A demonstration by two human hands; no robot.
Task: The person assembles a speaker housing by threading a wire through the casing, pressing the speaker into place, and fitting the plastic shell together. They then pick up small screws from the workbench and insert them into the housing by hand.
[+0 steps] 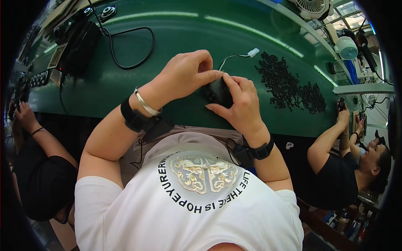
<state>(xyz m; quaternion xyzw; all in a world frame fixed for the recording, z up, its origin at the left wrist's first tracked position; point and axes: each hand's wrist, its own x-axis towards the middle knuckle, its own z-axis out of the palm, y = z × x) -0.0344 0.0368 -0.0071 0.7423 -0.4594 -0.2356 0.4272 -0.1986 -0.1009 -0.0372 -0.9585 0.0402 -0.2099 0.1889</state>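
Observation:
Over the near part of the green table, my right hand (243, 102) grips a rounded black part (217, 93), thumb on its near side and fingers on its far side. From behind the part runs a thin cable (229, 57) ending in a white plug connector (253, 52). My left hand (184, 75) is closed, its thumb tip meeting my right index fingertip at the top of the black part. What its fingers pinch, if anything, is hidden. A silver bangle and a black band sit on my left wrist, another black band on the right.
Right of my hands lies a spread pile of small black pieces (284, 83) on the green table (180, 37). A black device (79, 46) and a looped black cable (153, 39) are at the left. Co-workers sit at both sides; a fan (312, 6) stands far right.

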